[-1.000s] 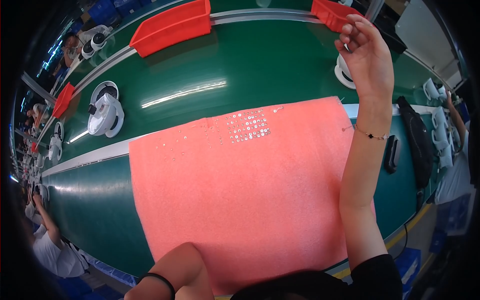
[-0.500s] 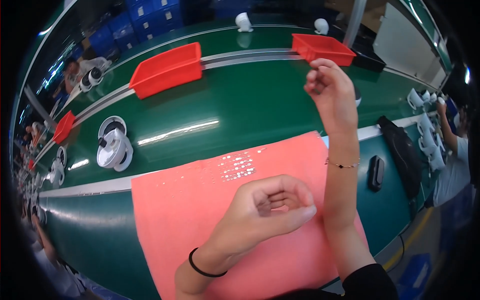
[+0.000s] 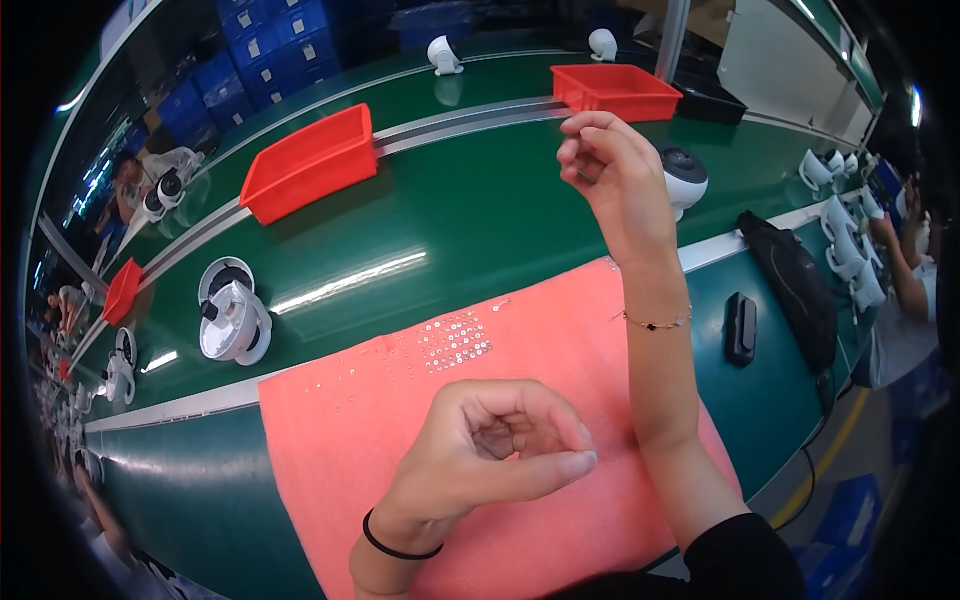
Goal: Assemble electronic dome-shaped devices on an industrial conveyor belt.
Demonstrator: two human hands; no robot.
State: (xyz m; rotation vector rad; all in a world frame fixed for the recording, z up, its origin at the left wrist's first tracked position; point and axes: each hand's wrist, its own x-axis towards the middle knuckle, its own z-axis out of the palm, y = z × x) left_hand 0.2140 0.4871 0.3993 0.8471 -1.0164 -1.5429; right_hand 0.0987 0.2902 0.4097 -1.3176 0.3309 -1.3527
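My left hand [image 3: 495, 445], with a black band at its wrist, hovers over a pink cloth [image 3: 350, 480]. Its fingers curl round, and thumb and fingertips meet; anything between them is too small to make out. Farther off, raised above the green surface past the cloth, is my right hand [image 3: 615, 175], with a thin bracelet on the wrist. Its fingers are bent in and pressed together, and what they may pinch cannot be seen. Small silvery discs [image 3: 455, 343] lie in rows on the far part of the cloth, with several scattered to the left.
Red trays [image 3: 315, 165] [image 3: 620, 92] stand along a metal rail. White rounded devices [image 3: 235, 315] [image 3: 682, 180] sit on the green bench [image 3: 470, 215]. At right lie a black pouch [image 3: 790, 290] and a small black case [image 3: 740, 328]. Other people work at both sides.
The whole view has shifted slightly. My left hand is a little lower and nearer to me; my right hand stays raised, and a white device now shows beside it. Both keep their finger shapes.
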